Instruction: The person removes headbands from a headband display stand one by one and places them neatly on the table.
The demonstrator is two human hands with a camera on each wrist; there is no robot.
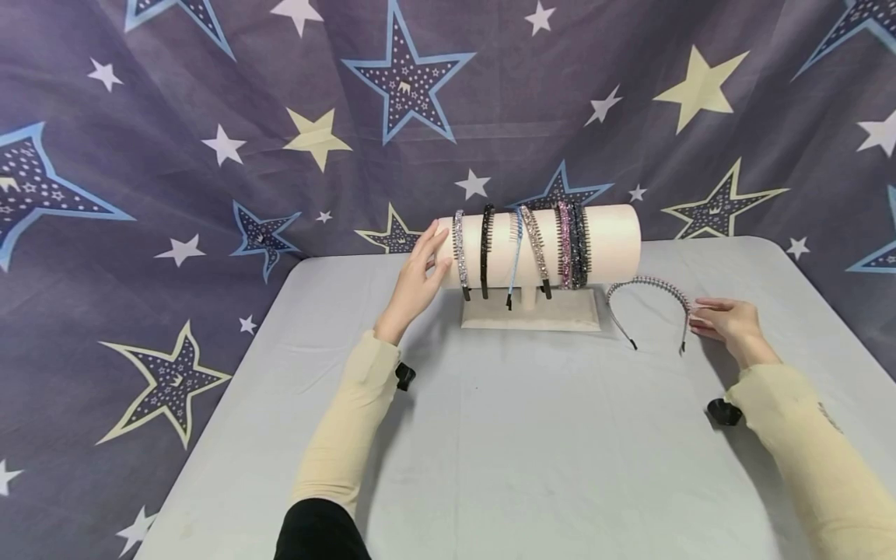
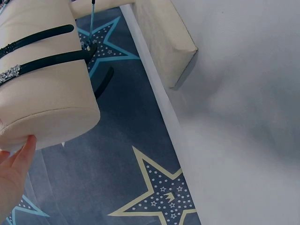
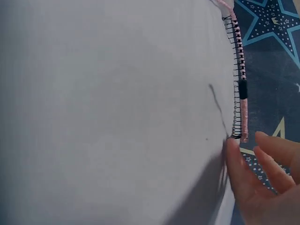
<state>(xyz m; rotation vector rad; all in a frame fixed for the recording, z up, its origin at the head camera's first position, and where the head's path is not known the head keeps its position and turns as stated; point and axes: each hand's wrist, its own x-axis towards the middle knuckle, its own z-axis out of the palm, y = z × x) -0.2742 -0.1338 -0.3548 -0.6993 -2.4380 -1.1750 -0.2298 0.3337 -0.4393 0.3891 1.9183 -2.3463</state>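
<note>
A cream padded roll on a stand (image 1: 616,245) carries several headbands: a silver glittery one (image 1: 459,245), a black one (image 1: 486,253), a thin blue one (image 1: 516,257), a slanted sparkling one (image 1: 535,245) and pink and dark ones close together (image 1: 575,245). My left hand (image 1: 413,284) rests against the roll's left end, its fingers extended; the left wrist view shows fingertips (image 2: 26,147) on the end face. To the right of the stand, my right hand (image 1: 731,323) pinches one side of a beaded pinkish-grey headband (image 1: 647,281) with small comb teeth.
A pale grey cloth covers the table (image 1: 532,451). Behind it hangs a dark curtain (image 1: 504,93) with a star pattern. The stand's rectangular base (image 1: 560,315) sits near the table's back edge. Black wrist devices (image 1: 724,412) show below both cuffs.
</note>
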